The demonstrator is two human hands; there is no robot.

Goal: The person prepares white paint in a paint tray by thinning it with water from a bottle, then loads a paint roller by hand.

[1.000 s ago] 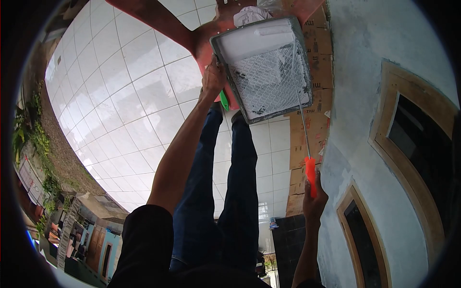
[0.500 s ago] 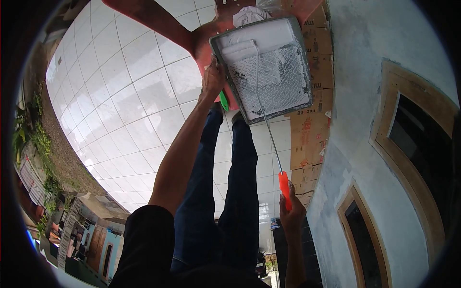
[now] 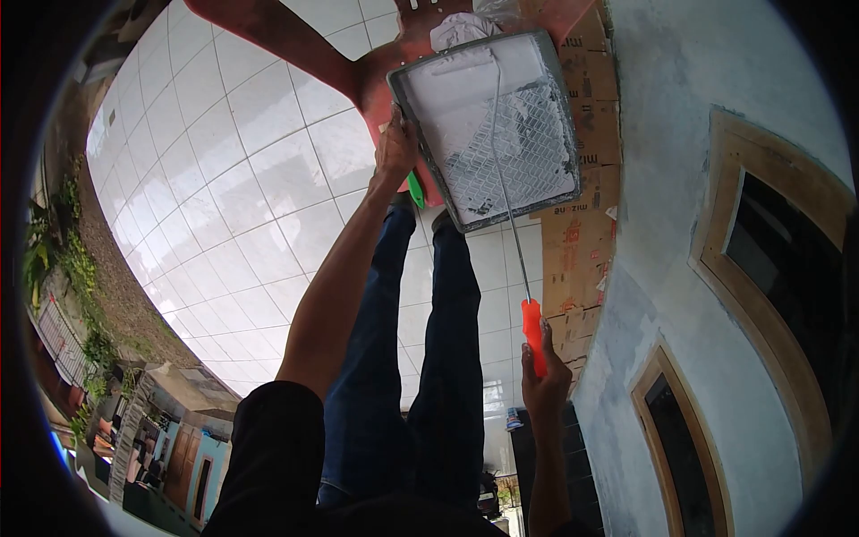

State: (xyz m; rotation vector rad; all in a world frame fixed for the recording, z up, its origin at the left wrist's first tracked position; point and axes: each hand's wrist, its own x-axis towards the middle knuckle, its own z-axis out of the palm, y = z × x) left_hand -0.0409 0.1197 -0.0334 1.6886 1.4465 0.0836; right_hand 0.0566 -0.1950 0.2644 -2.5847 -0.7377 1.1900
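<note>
A dark-rimmed paint tray [image 3: 514, 148] with pale paint in its upper part rests on a red plastic chair [image 3: 380, 72]. My left hand [image 3: 395, 148] is closed on the tray's left edge. In my right hand [image 3: 546, 376] is the orange handle of a paint roller [image 3: 531, 327]; its metal rod runs up across the tray. The roller head lies in the paint near the tray's top and hardly stands out from it. Something green [image 3: 416, 191] shows beside the chair seat below my left hand.
Cardboard [image 3: 577, 259] covers the floor along the right wall [image 3: 644, 268], which has wooden-framed windows [image 3: 707, 259]. White tiles [image 3: 242, 179] spread to the left. A whitish bundle [image 3: 461, 31] sits behind the tray. My legs are below it.
The roller has moved up and slightly right in the tray, and its head has gone into the paint. My right hand has shifted a little upward; my left hand stays at the tray edge.
</note>
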